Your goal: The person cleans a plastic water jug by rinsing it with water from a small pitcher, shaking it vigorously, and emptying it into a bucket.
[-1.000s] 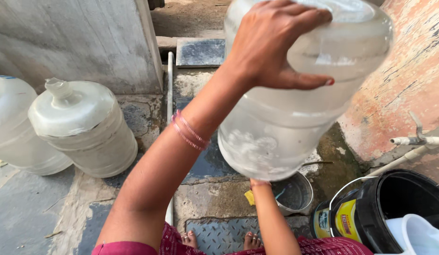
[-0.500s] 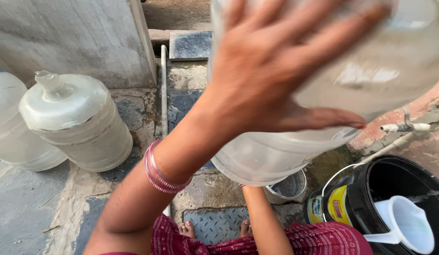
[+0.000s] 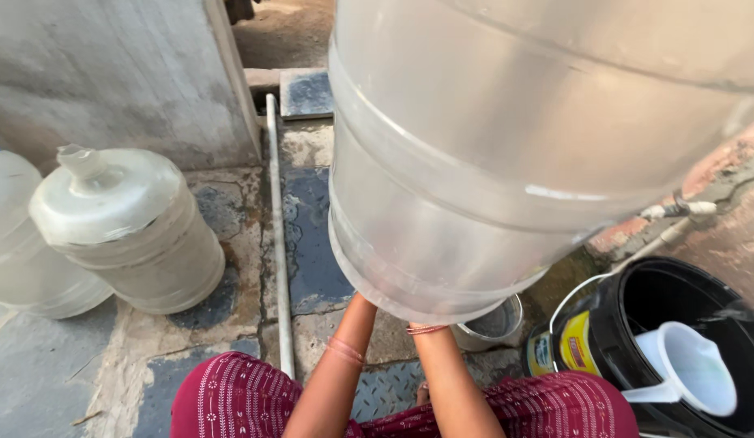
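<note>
- Now the big translucent water jug (image 3: 506, 154) fills the upper view, lifted closer to the camera than half a second ago, when the left hand lay spread across its side
- Both forearms run up under its lower end; the left forearm (image 3: 344, 357) and right forearm (image 3: 442, 373) meet the jug's rim, but the hands themselves are hidden behind it, so I cannot tell how the fingers grip
- Judging by this, the jug's weight has shifted onto both arms from below
- To the left stand two more jugs, the nearer capped jug (image 3: 129, 231) well apart
- A thin white pipe (image 3: 278, 243) runs along the ground between them
- Right side is crowded: black bucket (image 3: 677, 324) with a white plastic mug (image 3: 693, 369), a wall tap (image 3: 677, 209) near the jug's flank, a small steel pot (image 3: 494, 324) just below
</note>
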